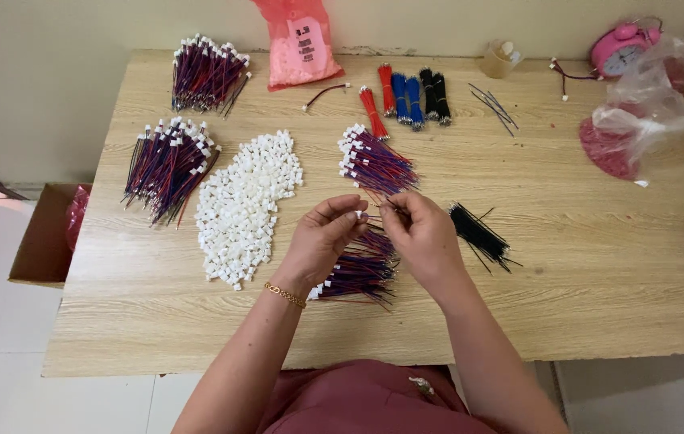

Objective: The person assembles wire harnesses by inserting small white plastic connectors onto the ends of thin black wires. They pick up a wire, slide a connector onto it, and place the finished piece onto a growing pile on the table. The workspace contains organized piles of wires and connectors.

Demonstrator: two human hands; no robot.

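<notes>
Your left hand (322,237) sits over the middle of the pale wood-grain table (583,273), fingers curled in, thumb and fingertips pinched on a small white plastic connector housing (359,214). Your right hand (422,233) is just beside it, fingers nearly touching the left ones, pinched tight on a thin wire (379,202); wire colour too small to tell. Both hands meet above a bundle of red and dark blue wires with white plugs (358,272), which lies on the table right under your left wrist.

Left of your hands: a loose heap of white plastic connector housings (244,205), touching nothing else. Further left, two more bundles of finished red-blue wires, one mid-left (167,165), one at the back edge (205,74). Just behind your hands, another red-blue bundle with white ends (374,161). Right of your right hand, a small sheaf of black wires (478,233), near but apart.

Back row: tied bunches of red, blue and black wire (410,96), a pink plastic bag (298,40), a pink alarm clock (621,47), and a crumpled clear plastic bag (651,108) at far right.
</notes>
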